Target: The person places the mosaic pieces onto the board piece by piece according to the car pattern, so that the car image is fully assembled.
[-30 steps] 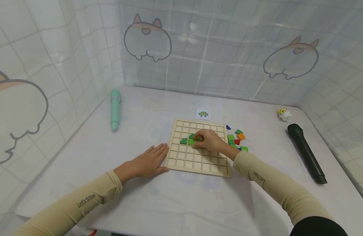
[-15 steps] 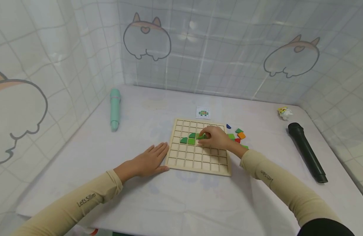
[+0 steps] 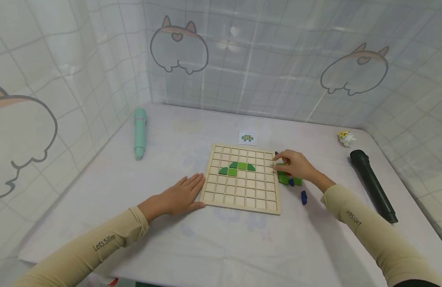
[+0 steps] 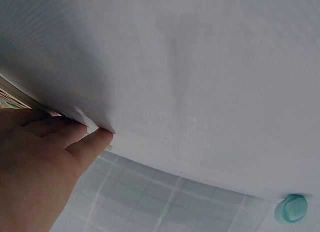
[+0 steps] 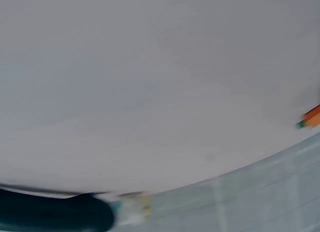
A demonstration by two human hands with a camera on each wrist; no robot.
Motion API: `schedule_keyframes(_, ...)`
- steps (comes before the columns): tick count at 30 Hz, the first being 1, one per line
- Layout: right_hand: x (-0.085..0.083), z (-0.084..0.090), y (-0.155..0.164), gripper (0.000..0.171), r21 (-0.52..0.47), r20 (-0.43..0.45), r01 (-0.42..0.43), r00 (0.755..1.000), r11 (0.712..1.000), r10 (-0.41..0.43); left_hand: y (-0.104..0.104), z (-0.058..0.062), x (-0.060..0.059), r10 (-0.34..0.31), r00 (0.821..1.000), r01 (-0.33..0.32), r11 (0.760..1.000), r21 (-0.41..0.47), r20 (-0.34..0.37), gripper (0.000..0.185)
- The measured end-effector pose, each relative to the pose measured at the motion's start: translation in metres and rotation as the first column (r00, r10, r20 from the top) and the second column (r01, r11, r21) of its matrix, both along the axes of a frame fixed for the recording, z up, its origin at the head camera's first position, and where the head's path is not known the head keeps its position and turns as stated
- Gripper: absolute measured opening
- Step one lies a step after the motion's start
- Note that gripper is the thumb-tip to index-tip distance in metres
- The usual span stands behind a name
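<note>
In the head view, a square wooden grid board (image 3: 239, 201) lies on the white cloth. Near its middle sit two light green square tiles, one of them this upper tile (image 3: 242, 166), and several dark green rounded tiles, such as the rightmost one (image 3: 251, 167). My left hand (image 3: 179, 196) lies flat, fingertips at the board's left edge; the left wrist view shows this hand (image 4: 45, 157) with its fingers extended. Over the board's right edge hovers my right hand (image 3: 296, 164), thumb and forefinger apart with nothing visible between them. Loose green tiles (image 3: 297, 181) lie partly hidden beneath it.
Dark blue pieces (image 3: 304, 197) lie right of the board. Behind it is a small card with a turtle picture (image 3: 247, 138). A mint-green cylindrical object (image 3: 140, 133) lies left; a black microphone (image 3: 373, 185) and a small figurine (image 3: 346, 138) are at right.
My right hand has moved right, from the middle of the board to the loose tiles, leaving a light green square and a dark green rounded tile on the grid. My left hand stays put.
</note>
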State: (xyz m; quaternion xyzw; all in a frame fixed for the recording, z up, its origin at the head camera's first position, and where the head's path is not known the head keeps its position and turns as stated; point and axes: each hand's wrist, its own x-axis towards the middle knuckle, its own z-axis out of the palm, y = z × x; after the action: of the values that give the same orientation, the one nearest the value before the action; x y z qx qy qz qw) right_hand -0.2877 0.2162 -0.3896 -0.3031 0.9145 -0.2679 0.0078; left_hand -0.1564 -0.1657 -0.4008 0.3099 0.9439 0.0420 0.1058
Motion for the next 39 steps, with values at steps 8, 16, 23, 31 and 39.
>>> schedule_keyframes(8,-0.002,0.000,0.050,0.029,0.029,0.040,0.111,0.993,0.993,-0.112,-0.001,-0.001,-0.001,0.000,1.000,0.000,1.000,0.005,0.006,0.078)
schedule_keyframes(16,-0.007,-0.006,0.074,0.034,0.070,0.111,0.184,0.975,0.981,-0.191,-0.001,-0.003,-0.002,-0.004,1.000,0.003,1.000,0.009,0.002,0.078)
schedule_keyframes(23,-0.012,-0.009,0.076,0.041,0.082,0.174,0.186,0.965,0.979,-0.198,-0.001,-0.001,-0.002,-0.005,1.000,0.005,1.000,0.007,0.006,0.079)
schedule_keyframes(31,-0.016,-0.008,0.073,0.043,0.087,0.237,0.174,0.953,0.981,-0.190,-0.001,-0.001,-0.002,-0.002,1.000,0.002,1.000,0.012,0.011,0.078)
schedule_keyframes(39,-0.017,-0.009,0.074,0.040,0.076,0.257,0.168,0.949,0.983,-0.182,-0.002,-0.003,-0.002,-0.004,1.000,0.004,1.000,0.011,0.007,0.078)
